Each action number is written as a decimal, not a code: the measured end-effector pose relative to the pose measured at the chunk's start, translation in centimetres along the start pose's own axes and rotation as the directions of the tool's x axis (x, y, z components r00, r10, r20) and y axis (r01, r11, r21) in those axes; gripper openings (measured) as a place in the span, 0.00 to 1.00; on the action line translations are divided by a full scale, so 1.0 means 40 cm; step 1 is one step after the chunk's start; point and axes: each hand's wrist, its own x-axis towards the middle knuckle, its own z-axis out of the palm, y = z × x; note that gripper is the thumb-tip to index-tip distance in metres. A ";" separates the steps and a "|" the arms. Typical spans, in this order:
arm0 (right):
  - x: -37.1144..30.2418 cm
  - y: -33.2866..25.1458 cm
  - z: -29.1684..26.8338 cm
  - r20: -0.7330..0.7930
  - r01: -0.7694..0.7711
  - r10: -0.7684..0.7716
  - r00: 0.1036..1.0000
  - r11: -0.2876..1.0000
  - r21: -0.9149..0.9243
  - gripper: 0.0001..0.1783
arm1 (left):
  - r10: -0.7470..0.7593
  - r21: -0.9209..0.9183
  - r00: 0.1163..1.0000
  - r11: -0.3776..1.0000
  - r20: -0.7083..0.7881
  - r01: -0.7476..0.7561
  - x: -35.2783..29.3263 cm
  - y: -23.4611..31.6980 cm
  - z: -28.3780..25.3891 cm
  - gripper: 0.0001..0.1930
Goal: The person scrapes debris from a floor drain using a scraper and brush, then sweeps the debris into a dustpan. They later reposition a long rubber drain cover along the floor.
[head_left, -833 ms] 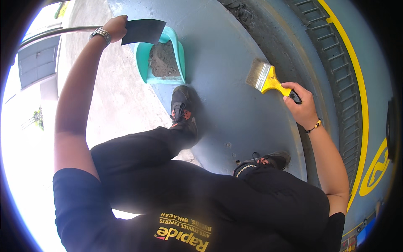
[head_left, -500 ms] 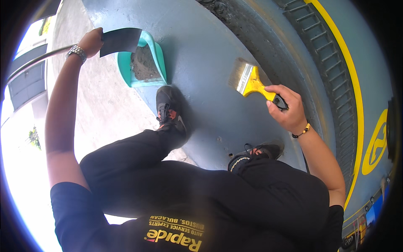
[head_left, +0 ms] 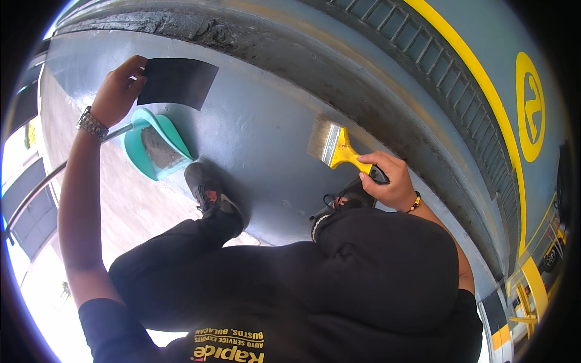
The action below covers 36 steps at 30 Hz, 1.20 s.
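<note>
My left hand (head_left: 121, 91) pinches one end of a flat, dark rectangular sheet (head_left: 177, 81), which hangs out to the right above the grey floor. Just below it stands a teal dustpan (head_left: 134, 154) with a long metal handle, holding a heap of grey dirt (head_left: 158, 147). My right hand (head_left: 388, 179) is closed round the black grip of a wide paintbrush (head_left: 346, 152) with a yellow handle. Its pale bristles point to the upper left, held over the floor near the dark channel.
A dirt-lined channel (head_left: 200, 33) curves along the floor's far side, with a metal grating (head_left: 417, 51) and a yellow line (head_left: 475, 66) beyond. My left shoe (head_left: 209, 187) is close to the dustpan. Yellow metal stands (head_left: 529, 296) are at the right edge.
The view has turned, so the dustpan sits lower and further left. The sheet has come away from over the dustpan's opening and shows more of its face. Both hands keep their holds.
</note>
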 end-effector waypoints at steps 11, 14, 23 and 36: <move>0.203 -0.076 -0.069 0.058 -0.035 0.037 0.998 0.998 -0.044 0.15 | 0.230 -0.090 0.972 0.968 -0.054 -0.234 0.224 0.241 0.022 0.17; 0.153 -0.079 -0.226 0.020 -0.150 0.153 0.988 0.982 -0.111 0.14 | 0.217 -0.140 0.971 0.963 -0.103 -0.230 0.200 0.266 0.056 0.18; -0.062 -0.179 -0.430 -0.273 -0.192 0.138 0.952 0.964 -0.181 0.15 | -0.119 -0.543 0.993 0.832 0.017 0.109 0.197 0.188 0.143 0.21; 0.497 0.012 0.041 -0.204 -0.124 0.097 0.974 0.985 -0.121 0.15 | -0.340 -0.607 0.916 0.781 -0.214 0.148 0.205 0.195 0.191 0.24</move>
